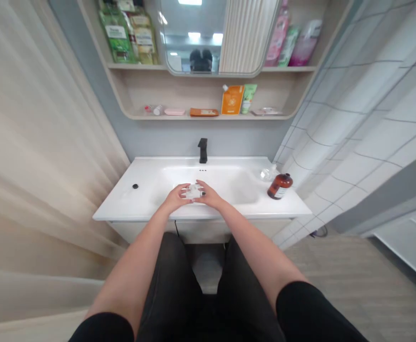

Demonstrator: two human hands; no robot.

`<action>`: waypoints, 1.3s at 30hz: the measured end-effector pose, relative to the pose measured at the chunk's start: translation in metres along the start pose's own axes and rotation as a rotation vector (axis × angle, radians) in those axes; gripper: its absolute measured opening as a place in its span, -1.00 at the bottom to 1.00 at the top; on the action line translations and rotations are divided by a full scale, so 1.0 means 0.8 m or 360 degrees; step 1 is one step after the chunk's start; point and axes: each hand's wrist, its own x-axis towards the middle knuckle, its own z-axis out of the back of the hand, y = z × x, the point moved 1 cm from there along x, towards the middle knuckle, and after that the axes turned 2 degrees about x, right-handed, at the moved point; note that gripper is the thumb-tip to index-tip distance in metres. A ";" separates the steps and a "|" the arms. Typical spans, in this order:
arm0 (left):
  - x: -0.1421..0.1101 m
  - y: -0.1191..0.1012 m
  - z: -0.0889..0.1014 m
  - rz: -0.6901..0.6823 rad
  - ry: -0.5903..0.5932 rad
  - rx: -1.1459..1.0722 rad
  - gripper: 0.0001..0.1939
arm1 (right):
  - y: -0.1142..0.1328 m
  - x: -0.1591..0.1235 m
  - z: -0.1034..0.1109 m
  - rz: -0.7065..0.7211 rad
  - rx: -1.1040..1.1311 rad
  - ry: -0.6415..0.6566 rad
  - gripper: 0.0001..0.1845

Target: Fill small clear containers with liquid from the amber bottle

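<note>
Over the front of the white sink basin (241,183), my left hand (176,197) and my right hand (210,195) face each other. Between them they hold a small, clear-and-whitish object (193,191); its exact kind is too small to make out. The left fingers curl round its left side, the right fingers round its right. A small dark spot shows on the object beside the right fingers. Behind the hands stands the black faucet (203,150).
On the right of the counter stand an amber bottle (279,186) with a white label and a clear pump bottle (268,173). A small black round piece (135,186) is at the left. Above hangs a mirror shelf (208,118) bearing bottles, an orange pouch (232,99) and tubes.
</note>
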 end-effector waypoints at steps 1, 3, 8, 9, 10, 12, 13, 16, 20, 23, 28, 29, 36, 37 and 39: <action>0.000 0.000 0.000 -0.0002 0.0048 -0.0029 -0.05 | -0.001 0.002 -0.002 0.0032 0.0014 0.0013 0.03; 0.000 0.000 0.003 -0.0037 0.0107 -0.0077 0.00 | -0.003 0.000 0.004 0.0058 0.0019 -0.0018 -0.11; 0.002 -0.003 0.011 -0.0039 -0.0054 -0.0052 -0.27 | -0.014 -0.024 0.049 -0.0163 0.0042 -0.0383 -0.22; 0.003 -0.005 0.010 -0.0018 -0.0124 -0.0017 -0.37 | -0.017 -0.029 0.057 -0.0194 0.0051 -0.0447 -0.24; 0.003 -0.008 0.007 -0.0002 -0.0196 0.0030 -0.47 | -0.019 -0.033 0.064 -0.0202 0.0066 -0.0499 -0.25; 0.001 -0.016 0.002 0.0004 -0.0351 0.0165 -0.63 | -0.022 -0.038 0.070 -0.0181 0.0105 -0.0555 -0.25; -0.001 -0.022 0.001 -0.0020 -0.0445 0.0259 -0.69 | -0.022 -0.039 0.070 -0.0172 0.0113 -0.0557 -0.25; -0.019 -0.044 0.020 -0.0211 -0.0755 0.0664 -0.72 | -0.019 -0.041 0.064 -0.0184 0.0051 -0.0480 -0.25; -0.063 -0.067 0.113 -0.0199 -0.1274 0.1264 -0.60 | -0.013 -0.043 0.061 -0.0168 0.0054 -0.0374 -0.27; -0.090 -0.064 0.198 0.0271 -0.1422 0.1672 -0.51 | -0.012 -0.042 0.063 -0.0165 0.0087 -0.0336 -0.30; -0.098 -0.035 0.264 0.0739 -0.0967 0.1816 -0.37 | -0.017 -0.039 0.065 -0.0163 0.0113 -0.0321 -0.29; -0.097 -0.030 0.268 0.0751 -0.0939 0.1797 -0.41 | -0.017 -0.040 0.065 -0.0163 0.0110 -0.0322 -0.28; -0.102 -0.033 0.266 0.0622 -0.1595 0.1523 -0.60 | -0.007 -0.045 0.062 -0.0176 0.0062 -0.0289 -0.26; -0.101 -0.038 0.258 0.0552 -0.1730 0.1460 -0.57 | -0.006 -0.045 0.062 -0.0180 0.0066 -0.0289 -0.26; -0.090 -0.049 0.226 0.0344 -0.1822 0.1258 -0.55 | -0.006 -0.044 0.062 -0.0181 0.0072 -0.0291 -0.25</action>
